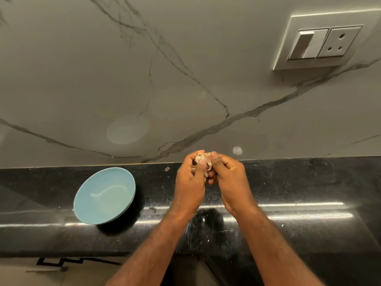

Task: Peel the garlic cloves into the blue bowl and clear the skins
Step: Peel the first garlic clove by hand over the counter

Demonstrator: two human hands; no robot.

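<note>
Two hands: the left hand (190,178) and the right hand (231,178) meet over the back edge of the tabletop (288,182), thumbs uppermost, bare forearms reaching in from 6 o'clock.
Left hand: fingers curled inward, thumb pressed flat on the near face of the garlic (203,162), which it grips from the 9 o'clock side.
Right hand: fingers curled as well, thumb tip pinching the garlic from the 3 o'clock side; its knuckles touch those of the left hand below the garlic.
Garlic: small, pale and papery, mostly hidden by the thumbs; a dry brownish tuft shows at its top. Whether it is a single clove or a cluster cannot be told.
Skin (208,169): thin, off-white curl, loosened and hanging down between the two thumbs, attached to the garlic.
Blue bowl (105,196): round, smooth, glossy pale blue, sitting upright on the tabletop at about 8 o'clock from the hands, well apart from them; a curved glint of light lies on its inside.
Tabletop: polished black stone, flecked and scuffed, with long bright streaks of reflected light and a few pale specks.
Wall (185,69): grey-white marble-look slab with dark branching veins, meeting the tabletop just behind the hands.
Switch plate (321,41): white rectangular plastic, one rocker switch beside a three-hole socket, fixed on the wall at 1 o'clock from the hands.
Floor (57,263): light tile with a black angular border, at 7 o'clock.
</note>
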